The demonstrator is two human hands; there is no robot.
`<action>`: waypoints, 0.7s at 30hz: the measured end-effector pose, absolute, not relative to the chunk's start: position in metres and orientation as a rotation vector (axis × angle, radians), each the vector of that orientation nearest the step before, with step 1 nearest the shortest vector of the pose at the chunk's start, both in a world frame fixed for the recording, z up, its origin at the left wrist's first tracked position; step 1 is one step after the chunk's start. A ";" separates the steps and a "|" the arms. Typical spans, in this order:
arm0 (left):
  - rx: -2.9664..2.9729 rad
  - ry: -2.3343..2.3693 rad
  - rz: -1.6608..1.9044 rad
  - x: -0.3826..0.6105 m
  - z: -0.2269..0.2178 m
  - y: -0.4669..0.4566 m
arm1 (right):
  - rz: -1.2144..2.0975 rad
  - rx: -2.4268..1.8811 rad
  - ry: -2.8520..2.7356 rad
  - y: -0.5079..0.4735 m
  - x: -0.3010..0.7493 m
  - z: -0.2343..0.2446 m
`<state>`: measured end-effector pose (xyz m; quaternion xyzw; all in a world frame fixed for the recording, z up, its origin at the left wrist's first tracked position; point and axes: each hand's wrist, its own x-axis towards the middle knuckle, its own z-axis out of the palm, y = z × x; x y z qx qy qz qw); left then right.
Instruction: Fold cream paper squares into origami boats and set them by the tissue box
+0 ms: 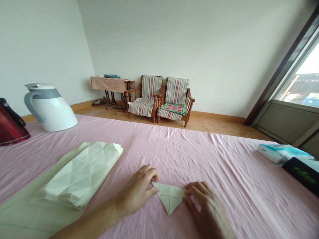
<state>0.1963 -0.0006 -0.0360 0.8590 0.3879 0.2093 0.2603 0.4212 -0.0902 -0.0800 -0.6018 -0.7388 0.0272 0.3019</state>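
A small cream paper folded into a triangle (169, 196) lies on the pink tablecloth (199, 159), point toward me. My left hand (138, 192) presses its left corner with curled fingertips. My right hand (204, 202) pinches the right corner, fingers bent down on the paper. To the left lies a stack of creased cream sheets (82, 172) on a pale sheet.
A white jug (50, 106) and a dark red container (10, 126) stand at the table's far left. A blue-and-white box (281, 152) and a black object (304, 174) lie at the right edge. Two striped wooden armchairs (159, 99) and a small table stand by the far wall.
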 end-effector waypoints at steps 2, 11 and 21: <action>2.328 1.051 0.551 0.196 -0.036 0.000 | 0.120 -1.629 -1.934 -0.087 0.423 -0.080; 2.377 1.005 0.534 0.197 -0.035 0.002 | 0.153 -1.501 -1.810 -0.087 0.420 -0.078; 2.226 0.985 0.571 0.202 -0.032 -0.001 | 0.303 -1.490 -1.735 -0.085 0.419 -0.073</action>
